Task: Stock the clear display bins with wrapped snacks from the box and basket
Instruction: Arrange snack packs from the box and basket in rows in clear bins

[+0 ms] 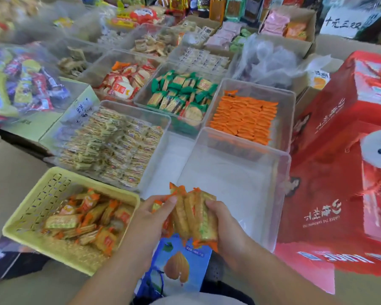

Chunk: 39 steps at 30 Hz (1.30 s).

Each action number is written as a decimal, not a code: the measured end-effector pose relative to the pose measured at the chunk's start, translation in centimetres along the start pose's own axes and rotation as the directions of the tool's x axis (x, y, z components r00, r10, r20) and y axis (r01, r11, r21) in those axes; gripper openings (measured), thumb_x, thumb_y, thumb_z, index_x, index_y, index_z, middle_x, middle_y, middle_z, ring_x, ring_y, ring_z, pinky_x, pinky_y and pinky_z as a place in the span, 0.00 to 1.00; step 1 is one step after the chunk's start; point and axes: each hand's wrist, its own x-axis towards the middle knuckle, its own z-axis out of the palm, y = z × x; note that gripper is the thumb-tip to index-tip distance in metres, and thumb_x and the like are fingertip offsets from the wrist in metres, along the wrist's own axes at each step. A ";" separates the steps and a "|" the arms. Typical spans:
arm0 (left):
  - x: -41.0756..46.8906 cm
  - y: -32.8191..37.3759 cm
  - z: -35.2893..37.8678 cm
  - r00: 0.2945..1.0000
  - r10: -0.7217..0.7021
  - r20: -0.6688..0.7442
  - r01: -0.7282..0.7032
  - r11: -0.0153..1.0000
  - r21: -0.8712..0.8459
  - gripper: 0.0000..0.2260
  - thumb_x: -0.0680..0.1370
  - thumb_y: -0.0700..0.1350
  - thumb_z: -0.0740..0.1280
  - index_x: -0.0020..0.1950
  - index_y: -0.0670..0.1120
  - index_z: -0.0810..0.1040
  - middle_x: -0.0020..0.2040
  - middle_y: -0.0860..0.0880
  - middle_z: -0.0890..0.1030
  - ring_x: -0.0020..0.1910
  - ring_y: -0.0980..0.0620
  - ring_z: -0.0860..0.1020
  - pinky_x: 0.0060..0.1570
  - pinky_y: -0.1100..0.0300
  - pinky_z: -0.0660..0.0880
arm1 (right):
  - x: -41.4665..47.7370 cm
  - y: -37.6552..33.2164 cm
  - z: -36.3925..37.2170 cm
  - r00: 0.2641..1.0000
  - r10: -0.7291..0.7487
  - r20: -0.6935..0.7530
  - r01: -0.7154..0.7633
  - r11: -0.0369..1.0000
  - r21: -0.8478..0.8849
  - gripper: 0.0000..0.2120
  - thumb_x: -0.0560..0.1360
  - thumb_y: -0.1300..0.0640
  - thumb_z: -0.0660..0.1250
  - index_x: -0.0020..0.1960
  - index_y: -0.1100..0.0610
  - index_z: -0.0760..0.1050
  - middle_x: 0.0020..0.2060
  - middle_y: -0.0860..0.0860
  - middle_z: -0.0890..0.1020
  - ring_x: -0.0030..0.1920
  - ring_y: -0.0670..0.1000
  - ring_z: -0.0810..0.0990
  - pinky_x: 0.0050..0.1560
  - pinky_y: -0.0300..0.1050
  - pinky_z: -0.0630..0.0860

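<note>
While the bundle of orange-wrapped snacks (194, 216) is held at the lower centre of the frame, it is pressed from both sides. The left hand (154, 214) is curled round its left edge, with the thumb laid on top, and the right hand (221, 223) is wrapped round its right edge. The packs are stood on edge, side by side, and this order is worth protecting, so the pressure should not be loosened before the bundle is set down.

Just below the hands a blue box (180, 263) with an almond picture is seen. At the lower left, more packs of the same kind are lying loose in the yellow basket (24, 219).

Directly above the hands the empty clear bin (235, 172) is found, and the bundle is judged to be meant for it. The bundle is best lowered against one wall, so that the row is supported, and the fingers are then drawn out upward, not sideways.

Further up, at the centre right, the filled bin (244, 117) is packed with orange packs in tight rows, and it can be taken as the model. At the right edge a red box (339, 150) is stood close beside the empty bin, so little room is left on that side.
</note>
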 end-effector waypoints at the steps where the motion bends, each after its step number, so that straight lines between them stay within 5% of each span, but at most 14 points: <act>1: 0.0 -0.1 0.7 1.000 -0.002 -0.021 0.002 1.000 0.013 0.15 0.68 0.63 0.76 0.46 0.54 0.84 0.46 0.41 0.87 0.42 0.41 0.86 0.44 0.45 0.84 | 0.1 -0.1 -0.5 1.000 0.017 0.022 -0.017 1.000 -0.005 0.24 0.82 0.47 0.53 0.50 0.53 0.87 0.52 0.59 0.86 0.49 0.54 0.87 0.43 0.43 0.81; 4: 0.1 -0.1 2.7 0.996 0.005 -0.086 0.001 0.998 0.068 0.23 0.71 0.64 0.76 0.49 0.45 0.81 0.42 0.38 0.85 0.38 0.42 0.84 0.42 0.42 0.83 | 0.4 -0.6 -1.2 0.997 0.048 0.060 -0.047 0.999 -0.026 0.22 0.75 0.43 0.60 0.52 0.54 0.87 0.54 0.60 0.86 0.56 0.59 0.85 0.55 0.49 0.80; 7: 0.2 0.2 3.8 0.981 0.104 -0.161 -0.063 0.968 0.241 0.23 0.75 0.66 0.68 0.49 0.45 0.81 0.35 0.43 0.84 0.30 0.52 0.82 0.27 0.61 0.76 | 0.6 -0.9 -1.0 0.992 0.037 0.119 -0.041 0.999 0.028 0.23 0.69 0.41 0.62 0.52 0.52 0.87 0.55 0.59 0.86 0.53 0.57 0.86 0.49 0.47 0.81; 11: 0.5 0.2 4.3 0.977 0.184 -0.111 -0.143 0.942 0.302 0.21 0.79 0.65 0.62 0.49 0.48 0.78 0.41 0.41 0.84 0.42 0.41 0.83 0.44 0.45 0.79 | 0.9 -1.0 -0.1 0.992 0.000 0.128 -0.014 0.994 0.104 0.23 0.69 0.41 0.63 0.60 0.49 0.83 0.55 0.56 0.86 0.50 0.55 0.87 0.38 0.45 0.82; 14: 0.7 0.3 4.7 0.965 0.241 -0.102 -0.206 0.941 0.270 0.24 0.77 0.70 0.62 0.49 0.48 0.78 0.40 0.40 0.84 0.42 0.39 0.83 0.46 0.39 0.79 | 1.0 -0.8 0.6 0.994 -0.024 0.106 0.011 0.992 0.124 0.25 0.70 0.39 0.63 0.60 0.51 0.83 0.55 0.56 0.86 0.53 0.55 0.86 0.44 0.46 0.82; 17: 1.6 0.4 4.9 0.969 0.231 -0.090 -0.203 0.948 0.247 0.24 0.74 0.69 0.62 0.48 0.48 0.78 0.40 0.42 0.84 0.42 0.40 0.83 0.45 0.41 0.79 | 1.2 -0.7 0.8 0.997 -0.028 0.075 0.017 0.990 0.139 0.23 0.71 0.37 0.63 0.57 0.49 0.85 0.58 0.56 0.85 0.59 0.56 0.84 0.56 0.52 0.79; 21: 3.5 0.5 4.0 0.991 0.137 0.001 -0.131 0.942 0.309 0.19 0.72 0.70 0.62 0.46 0.56 0.78 0.36 0.49 0.81 0.35 0.50 0.79 0.40 0.51 0.77 | 2.3 -1.1 -0.4 0.999 -0.038 0.003 0.037 0.988 0.149 0.22 0.71 0.38 0.64 0.56 0.49 0.85 0.56 0.56 0.85 0.54 0.57 0.85 0.54 0.53 0.79; 23: 4.5 0.3 3.2 0.994 0.110 0.013 -0.108 0.936 0.335 0.17 0.74 0.69 0.65 0.50 0.57 0.78 0.42 0.50 0.79 0.38 0.50 0.76 0.42 0.53 0.73 | 3.0 -1.6 -1.7 0.996 -0.049 -0.076 0.061 0.982 0.176 0.23 0.71 0.36 0.65 0.58 0.48 0.84 0.52 0.56 0.85 0.50 0.59 0.82 0.52 0.54 0.78; 27: 5.8 -0.2 1.5 0.994 0.088 -0.069 -0.060 0.939 0.337 0.13 0.78 0.59 0.70 0.60 0.59 0.78 0.66 0.54 0.72 0.62 0.53 0.74 0.57 0.57 0.70 | 5.6 -3.0 -5.1 0.971 -0.101 -0.218 0.117 0.992 0.058 0.13 0.78 0.39 0.62 0.51 0.39 0.84 0.49 0.48 0.87 0.42 0.54 0.85 0.38 0.48 0.82; 31: 6.3 -0.5 0.7 1.000 0.013 -0.023 -0.006 0.954 0.299 0.23 0.77 0.58 0.72 0.71 0.59 0.75 0.68 0.57 0.72 0.66 0.53 0.73 0.69 0.47 0.73 | 9.6 -2.8 -8.1 0.934 -0.067 -0.352 -0.023 0.969 -0.248 0.17 0.79 0.42 0.64 0.60 0.51 0.78 0.47 0.54 0.86 0.42 0.57 0.87 0.31 0.44 0.78; 34: 6.6 -0.5 0.2 0.998 -0.061 0.032 0.049 0.958 0.284 0.29 0.75 0.60 0.73 0.75 0.58 0.72 0.71 0.54 0.75 0.67 0.48 0.77 0.71 0.46 0.72 | 12.5 -1.7 -8.3 0.928 -0.170 -0.333 -0.080 0.781 -0.620 0.32 0.67 0.31 0.66 0.59 0.55 0.72 0.51 0.55 0.82 0.39 0.51 0.86 0.34 0.49 0.81; 37: 6.6 -1.2 -0.3 0.994 -0.093 0.059 0.070 0.945 0.320 0.33 0.74 0.64 0.73 0.77 0.58 0.70 0.72 0.50 0.77 0.67 0.46 0.77 0.69 0.47 0.73 | 14.9 -0.4 -7.1 0.950 -0.203 -0.236 -0.145 0.384 -0.912 0.47 0.63 0.23 0.61 0.69 0.55 0.66 0.59 0.55 0.77 0.56 0.56 0.80 0.55 0.55 0.79; 39: 6.4 -2.0 -0.6 0.990 -0.120 0.075 0.092 0.950 0.299 0.35 0.75 0.63 0.72 0.79 0.57 0.66 0.74 0.44 0.75 0.70 0.41 0.75 0.70 0.44 0.72 | 16.4 0.9 -6.3 0.962 -0.205 -0.181 -0.156 0.130 -0.979 0.53 0.65 0.21 0.61 0.77 0.55 0.57 0.64 0.56 0.72 0.63 0.59 0.75 0.60 0.56 0.76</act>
